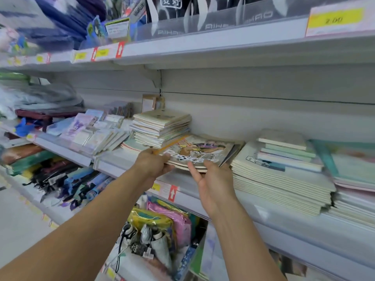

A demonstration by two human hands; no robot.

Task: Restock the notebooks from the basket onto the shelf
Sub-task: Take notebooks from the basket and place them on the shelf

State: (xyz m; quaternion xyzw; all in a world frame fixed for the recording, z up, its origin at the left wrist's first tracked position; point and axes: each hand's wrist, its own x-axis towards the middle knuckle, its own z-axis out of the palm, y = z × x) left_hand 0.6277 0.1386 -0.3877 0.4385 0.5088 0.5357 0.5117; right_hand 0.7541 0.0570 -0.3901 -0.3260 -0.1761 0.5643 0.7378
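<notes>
A thin stack of notebooks (199,152) with an illustrated cover lies half onto the white shelf (182,179), between two other piles. My left hand (151,164) grips its near left corner, thumb on top. My right hand (211,179) is under the near right edge with its fingers straight, touching the stack from below. To the left stands a taller pile of pale notebooks (161,124). To the right lies a wide low stack of cream notebooks (280,179). No basket is in view.
Small notepads (91,130) lean in a row on the shelf to the left. An upper shelf (223,47) with price tags hangs overhead. Below, packaged bags and pouches (162,230) hang, with pens (67,179) on a lower left shelf.
</notes>
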